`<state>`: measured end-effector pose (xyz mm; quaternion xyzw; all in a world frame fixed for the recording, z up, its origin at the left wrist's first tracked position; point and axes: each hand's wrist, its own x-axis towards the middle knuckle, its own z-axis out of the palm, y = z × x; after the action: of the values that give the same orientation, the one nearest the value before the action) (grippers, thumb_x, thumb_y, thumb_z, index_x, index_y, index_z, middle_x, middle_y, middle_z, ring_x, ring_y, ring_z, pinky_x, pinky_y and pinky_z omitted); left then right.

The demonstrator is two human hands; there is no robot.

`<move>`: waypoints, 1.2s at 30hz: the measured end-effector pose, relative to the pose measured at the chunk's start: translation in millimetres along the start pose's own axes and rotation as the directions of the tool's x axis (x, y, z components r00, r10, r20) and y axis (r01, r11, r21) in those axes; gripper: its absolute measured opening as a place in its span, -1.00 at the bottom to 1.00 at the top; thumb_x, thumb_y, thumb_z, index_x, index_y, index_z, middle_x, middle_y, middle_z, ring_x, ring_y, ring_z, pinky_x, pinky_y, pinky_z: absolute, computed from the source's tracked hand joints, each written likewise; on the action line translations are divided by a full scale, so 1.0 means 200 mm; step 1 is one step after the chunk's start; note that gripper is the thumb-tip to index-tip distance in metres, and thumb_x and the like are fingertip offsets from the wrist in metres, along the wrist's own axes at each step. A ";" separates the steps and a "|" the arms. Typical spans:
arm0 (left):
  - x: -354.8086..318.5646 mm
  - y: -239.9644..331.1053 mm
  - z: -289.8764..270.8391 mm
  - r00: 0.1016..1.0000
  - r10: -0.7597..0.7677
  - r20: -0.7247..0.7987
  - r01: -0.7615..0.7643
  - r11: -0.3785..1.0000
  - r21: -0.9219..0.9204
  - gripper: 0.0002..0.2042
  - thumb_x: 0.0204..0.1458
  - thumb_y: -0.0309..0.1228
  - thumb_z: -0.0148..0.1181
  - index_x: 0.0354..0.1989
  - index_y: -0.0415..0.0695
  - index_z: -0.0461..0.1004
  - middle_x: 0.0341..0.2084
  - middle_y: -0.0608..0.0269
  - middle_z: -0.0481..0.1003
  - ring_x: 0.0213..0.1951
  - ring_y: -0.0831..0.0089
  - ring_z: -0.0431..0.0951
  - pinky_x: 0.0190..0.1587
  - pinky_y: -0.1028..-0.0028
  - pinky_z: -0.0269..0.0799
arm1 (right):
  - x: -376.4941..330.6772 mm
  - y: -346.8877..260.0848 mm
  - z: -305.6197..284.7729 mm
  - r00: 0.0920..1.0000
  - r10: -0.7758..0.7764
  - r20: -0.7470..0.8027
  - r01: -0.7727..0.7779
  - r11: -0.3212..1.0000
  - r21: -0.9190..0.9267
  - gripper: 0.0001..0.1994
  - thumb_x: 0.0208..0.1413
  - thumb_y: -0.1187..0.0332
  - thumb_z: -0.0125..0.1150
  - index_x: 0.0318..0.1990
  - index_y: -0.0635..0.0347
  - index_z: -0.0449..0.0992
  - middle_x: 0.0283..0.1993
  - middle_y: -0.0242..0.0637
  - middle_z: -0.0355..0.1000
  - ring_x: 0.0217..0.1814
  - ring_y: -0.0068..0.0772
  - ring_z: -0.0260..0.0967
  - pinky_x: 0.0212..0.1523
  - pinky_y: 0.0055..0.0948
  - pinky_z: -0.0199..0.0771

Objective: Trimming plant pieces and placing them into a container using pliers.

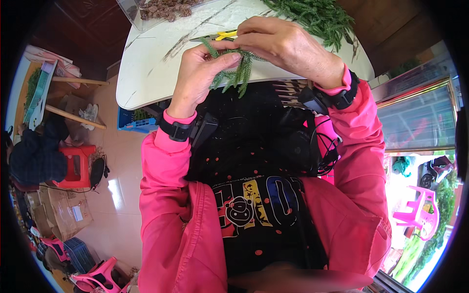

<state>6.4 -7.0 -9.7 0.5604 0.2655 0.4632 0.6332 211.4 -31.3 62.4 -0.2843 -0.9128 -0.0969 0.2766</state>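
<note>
Between my hands, over the near edge of the white table, is a green artificial pine sprig [238,75] with its needled twigs hanging down. My left hand [204,68] pinches the sprig between thumb and fingers. From the right, my right hand [281,43] meets it with bent fingers, closed at the sprig's top; its fingertips are partly hidden. Just beyond my fingers lies a pair of pliers with yellow handles [225,35], its dark jaws pointing left on the tabletop.
The white marbled table [146,73] carries a clear box of brown pine cones [166,9] at the far left and a heap of green sprigs [317,19] at the far right. A blue crate [134,122] stands below the table's left side. A red stool [75,166] is farther left.
</note>
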 end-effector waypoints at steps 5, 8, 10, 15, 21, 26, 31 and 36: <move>-0.01 0.04 0.00 0.998 -0.041 0.044 0.042 0.999 -0.018 -0.76 0.01 -0.54 0.28 -0.13 -0.34 0.53 -0.35 0.17 0.58 -0.33 0.51 0.58 -0.22 0.57 0.50 | 0.01 0.02 -0.07 0.977 -0.210 0.029 0.212 0.966 -0.150 -0.75 -0.05 0.37 0.32 -0.18 0.18 0.55 -0.16 -0.34 0.45 -0.16 -0.28 0.43 -0.15 -0.36 0.41; -0.01 0.05 0.00 0.995 -0.056 0.079 0.057 0.998 -0.011 -0.76 0.01 -0.54 0.28 -0.13 -0.34 0.52 -0.36 0.17 0.58 -0.34 0.52 0.58 -0.22 0.57 0.50 | 0.00 0.00 -0.08 0.974 -0.217 0.072 0.227 0.957 -0.182 -0.74 -0.06 0.36 0.32 -0.17 0.17 0.55 -0.17 -0.36 0.45 -0.16 -0.30 0.42 -0.13 -0.36 0.39; -0.01 0.05 0.00 0.992 -0.057 0.116 0.054 0.998 0.028 -0.75 0.04 -0.53 0.26 -0.10 -0.33 0.49 -0.32 0.14 0.58 -0.30 0.46 0.60 -0.18 0.54 0.52 | 0.00 -0.02 -0.09 0.965 -0.248 0.084 0.260 0.944 -0.204 -0.73 -0.07 0.35 0.33 -0.16 0.16 0.56 -0.19 -0.36 0.44 -0.16 -0.31 0.41 -0.11 -0.35 0.37; -0.02 0.04 0.01 0.989 -0.042 0.139 0.038 0.999 0.028 -0.75 0.04 -0.54 0.25 -0.11 -0.34 0.48 -0.32 0.12 0.58 -0.30 0.46 0.60 -0.17 0.54 0.52 | 0.01 -0.02 -0.07 0.936 -0.352 0.001 0.338 0.897 -0.283 -0.69 -0.09 0.30 0.24 -0.12 0.11 0.56 -0.32 -0.43 0.37 -0.24 -0.42 0.35 -0.13 -0.44 0.30; -0.02 0.02 0.03 0.988 0.145 0.051 -0.153 0.948 0.279 -0.80 0.01 -0.53 0.27 -0.17 -0.30 0.53 -0.35 0.23 0.57 -0.33 0.53 0.55 -0.21 0.56 0.46 | -0.02 -0.06 -0.03 0.986 -0.147 0.081 0.164 0.951 -0.263 -0.81 -0.06 0.33 0.34 -0.31 0.18 0.54 -0.28 -0.33 0.44 -0.26 -0.34 0.40 -0.16 -0.38 0.34; -0.02 -0.02 0.05 0.933 0.359 0.022 -0.319 0.798 0.512 -0.83 -0.02 -0.50 0.30 -0.23 -0.23 0.59 -0.45 0.38 0.55 -0.42 0.63 0.46 -0.30 0.59 0.36 | 0.05 -0.13 0.00 0.819 0.510 0.265 -0.513 0.856 -0.062 -0.87 0.00 0.41 0.30 -0.30 0.21 0.54 -0.29 -0.22 0.45 -0.35 -0.33 0.40 -0.22 -0.42 0.35; -0.01 0.03 0.01 0.987 0.079 0.138 -0.117 0.949 0.292 -0.82 -0.02 -0.49 0.31 -0.23 -0.23 0.59 -0.47 0.40 0.54 -0.38 0.68 0.42 -0.28 0.58 0.35 | -0.04 -0.01 -0.02 0.997 0.031 -0.067 -0.035 0.998 -0.060 -0.80 -0.02 0.42 0.28 -0.20 0.20 0.56 -0.18 -0.21 0.48 -0.31 -0.34 0.41 -0.24 -0.41 0.38; 0.00 0.04 -0.01 0.974 -0.007 0.228 -0.064 0.950 0.305 -0.82 -0.02 -0.48 0.32 -0.22 -0.22 0.59 -0.46 0.40 0.54 -0.37 0.68 0.41 -0.27 0.57 0.35 | 0.00 -0.04 -0.15 0.929 -0.351 0.120 0.370 0.901 -0.225 -0.71 -0.08 0.41 0.29 -0.13 0.19 0.57 -0.11 -0.28 0.48 -0.23 -0.34 0.41 -0.20 -0.38 0.40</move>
<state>2.2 -7.4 -2.6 0.7058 0.2530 0.3581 0.5564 219.4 -47.3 86.7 -0.1457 -0.9407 -0.2467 0.1817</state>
